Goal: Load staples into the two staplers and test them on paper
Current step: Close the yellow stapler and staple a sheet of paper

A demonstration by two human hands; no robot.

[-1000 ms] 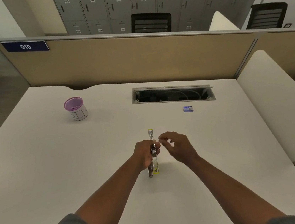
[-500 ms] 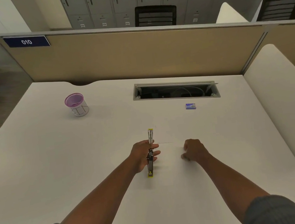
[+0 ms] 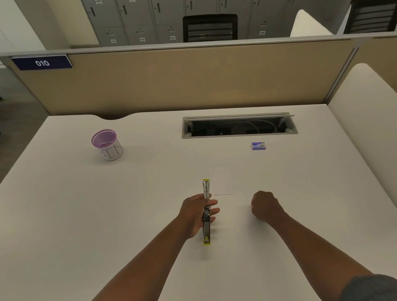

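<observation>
A yellow and metal stapler (image 3: 206,199), swung fully open in a long line, lies on the white desk (image 3: 77,227). My left hand (image 3: 196,214) grips it around the middle, fingers curled over the hinge. My right hand (image 3: 264,204) rests on the desk to the right as a fist, fingers curled under; whether it holds anything is hidden. A small white sheet of paper (image 3: 222,182) lies just beyond the stapler's far end. A blue staple box (image 3: 258,145) sits farther back right. Only one stapler shows.
A purple-rimmed cup marked BIN (image 3: 107,144) stands at the back left. An open cable tray (image 3: 238,126) is cut into the desk's back. A tan partition (image 3: 183,77) closes off the far edge, and a white divider (image 3: 377,128) stands on the right.
My right hand drew away from the stapler to the right, dropped to the desk and closed into a fist. The left hand kept its grip on the stapler.
</observation>
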